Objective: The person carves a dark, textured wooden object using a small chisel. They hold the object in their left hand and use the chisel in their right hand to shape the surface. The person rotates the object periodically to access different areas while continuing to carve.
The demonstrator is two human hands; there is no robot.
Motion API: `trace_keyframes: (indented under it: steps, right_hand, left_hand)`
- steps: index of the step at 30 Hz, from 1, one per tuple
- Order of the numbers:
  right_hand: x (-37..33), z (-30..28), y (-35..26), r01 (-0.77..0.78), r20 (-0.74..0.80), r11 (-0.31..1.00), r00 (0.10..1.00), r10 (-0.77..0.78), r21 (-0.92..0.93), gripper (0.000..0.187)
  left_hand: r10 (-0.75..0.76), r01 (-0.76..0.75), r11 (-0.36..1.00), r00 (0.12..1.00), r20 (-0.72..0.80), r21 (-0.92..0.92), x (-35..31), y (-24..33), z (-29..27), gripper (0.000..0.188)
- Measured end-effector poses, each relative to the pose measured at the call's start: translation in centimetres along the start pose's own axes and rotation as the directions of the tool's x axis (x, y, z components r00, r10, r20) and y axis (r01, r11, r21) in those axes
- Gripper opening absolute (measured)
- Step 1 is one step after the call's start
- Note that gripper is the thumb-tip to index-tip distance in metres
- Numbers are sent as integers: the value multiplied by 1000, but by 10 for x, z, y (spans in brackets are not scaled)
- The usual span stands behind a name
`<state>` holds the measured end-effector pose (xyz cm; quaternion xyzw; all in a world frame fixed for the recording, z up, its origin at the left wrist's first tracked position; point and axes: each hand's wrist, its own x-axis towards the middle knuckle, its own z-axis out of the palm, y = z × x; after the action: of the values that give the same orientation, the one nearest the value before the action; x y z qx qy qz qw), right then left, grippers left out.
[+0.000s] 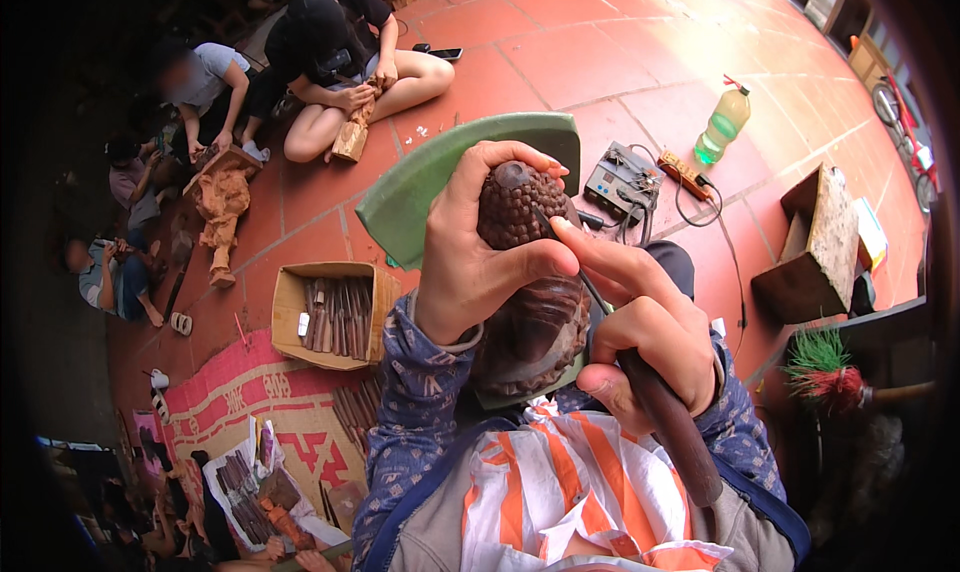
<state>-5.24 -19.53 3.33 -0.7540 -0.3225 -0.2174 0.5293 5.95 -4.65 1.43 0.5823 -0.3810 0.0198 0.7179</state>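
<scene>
A dark brown carved wooden figure (pixel 530 327) lies in front of my lap, its rounded head covered in small knobby curls. My left hand (pixel 465 262) is wrapped round the side of that head, with thumb and fingers curved about it. In my right hand (pixel 650 317) is a carving chisel (pixel 672 427) with a thick dark wooden handle and a thin metal shaft. Its tip meets the curls near the middle of the head, and my right index finger reaches along towards the tip. Beneath and behind the figure is a green curved board (pixel 395 207).
A cardboard box (pixel 285 347) of chisels stands at left beside a red-and-tan mat (pixel 225 372). Ahead right are a grey control box (pixel 622 182), a power strip (pixel 685 175) and a green-liquid bottle (pixel 722 127). A wooden box (pixel 815 242) sits right. Several people work at left.
</scene>
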Motion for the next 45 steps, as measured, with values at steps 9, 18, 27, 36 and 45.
trace_keyframes:
  steps: [9,18,27,36,45]
  right_hand:
    - [3,-4,1,-27,-12,997,1000,28,68,36]
    - [6,-8,-11,-160,-54,976,984,170,149,41]
    - [16,-16,-15,-237,-32,947,968,249,215,44]
    - [24,-47,23,-157,132,890,985,111,428,36]
    - [33,-61,47,118,-35,726,991,-128,677,35]
  left_hand:
    - [2,-2,999,1000,2,-33,1,1,0,69]
    - [6,-6,998,1000,-11,-69,1,1,2,68]
    - [-10,10,1000,999,-40,-18,-1,3,2,64]
    - [19,-19,998,1000,-11,54,1,6,3,65]
    - [-115,118,991,992,-57,62,-3,13,4,57]
